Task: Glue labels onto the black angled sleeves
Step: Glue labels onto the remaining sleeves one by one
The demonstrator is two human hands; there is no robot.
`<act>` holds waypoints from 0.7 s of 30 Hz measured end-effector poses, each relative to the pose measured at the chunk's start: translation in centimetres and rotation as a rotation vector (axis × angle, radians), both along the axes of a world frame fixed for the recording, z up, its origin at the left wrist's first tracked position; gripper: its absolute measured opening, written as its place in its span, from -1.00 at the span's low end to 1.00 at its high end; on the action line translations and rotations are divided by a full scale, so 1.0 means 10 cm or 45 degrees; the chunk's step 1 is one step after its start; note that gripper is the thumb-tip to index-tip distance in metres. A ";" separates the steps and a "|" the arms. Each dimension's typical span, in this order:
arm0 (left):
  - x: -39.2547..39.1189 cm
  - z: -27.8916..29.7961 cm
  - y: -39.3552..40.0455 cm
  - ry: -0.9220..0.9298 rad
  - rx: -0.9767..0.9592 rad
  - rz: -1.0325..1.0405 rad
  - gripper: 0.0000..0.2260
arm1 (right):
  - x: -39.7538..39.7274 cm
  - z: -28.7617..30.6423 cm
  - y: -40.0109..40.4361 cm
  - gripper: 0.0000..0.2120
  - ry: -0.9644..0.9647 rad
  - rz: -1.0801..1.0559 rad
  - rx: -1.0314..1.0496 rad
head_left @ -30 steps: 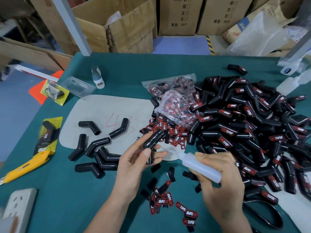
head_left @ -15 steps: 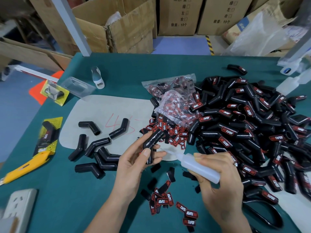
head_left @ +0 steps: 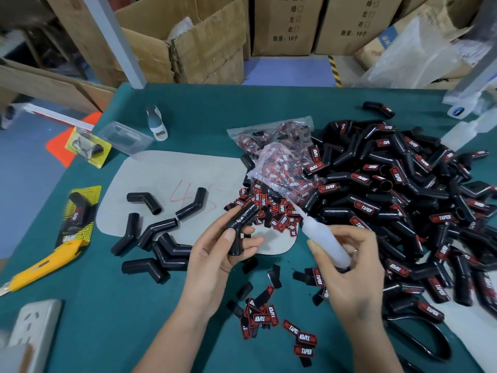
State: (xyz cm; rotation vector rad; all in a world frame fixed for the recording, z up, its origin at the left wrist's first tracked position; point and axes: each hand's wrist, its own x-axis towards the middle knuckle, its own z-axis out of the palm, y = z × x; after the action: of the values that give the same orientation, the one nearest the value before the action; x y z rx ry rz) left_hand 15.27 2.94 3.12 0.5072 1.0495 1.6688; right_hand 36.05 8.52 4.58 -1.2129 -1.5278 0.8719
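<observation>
At the far left of the green desk (head_left: 80, 305) sits a white power strip (head_left: 32, 332), with a yellow utility knife (head_left: 40, 267) just beyond it. Further right, a cluster of unlabelled black angled sleeves (head_left: 158, 238) lies partly on a grey mat (head_left: 172, 170) marked in red. The left hand (head_left: 215, 262) grips one angled sleeve (head_left: 239, 230) above the desk — thumb on its bend, fingers curled behind it — and white dots of glue show on its upper arm. Below the hands, loose red-and-black labels (head_left: 266, 313) are scattered on the desk, and more spill from an opened clear bag (head_left: 282, 168) beyond the held sleeve. The right hand (head_left: 352, 275) holds a translucent glue bottle (head_left: 322, 238) between thumb and curled fingers, its thin nozzle tilted up and left, apart from the sleeve. At the right — filling much of that side — lies a big pile of labelled sleeves (head_left: 403, 200). Cardboard boxes (head_left: 188, 41) stand behind the desk.
</observation>
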 end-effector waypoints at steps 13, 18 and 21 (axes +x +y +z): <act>0.00 -0.02 0.00 0.112 -0.002 -0.029 -0.68 | -0.05 -0.23 0.11 -0.79 -0.393 0.152 -0.335; 0.00 -0.01 -0.01 0.142 -0.008 -0.031 -0.69 | -0.05 -0.26 0.13 -0.79 -0.420 0.148 -0.346; 0.01 0.00 -0.01 0.168 -0.012 -0.022 -0.68 | -0.05 -0.24 0.09 -0.77 -0.312 0.178 -0.222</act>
State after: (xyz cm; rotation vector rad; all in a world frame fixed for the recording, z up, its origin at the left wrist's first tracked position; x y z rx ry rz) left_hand 15.34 2.80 3.09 0.6256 1.1453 1.6323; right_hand 35.56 9.44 2.22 -1.3922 -1.7788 0.9941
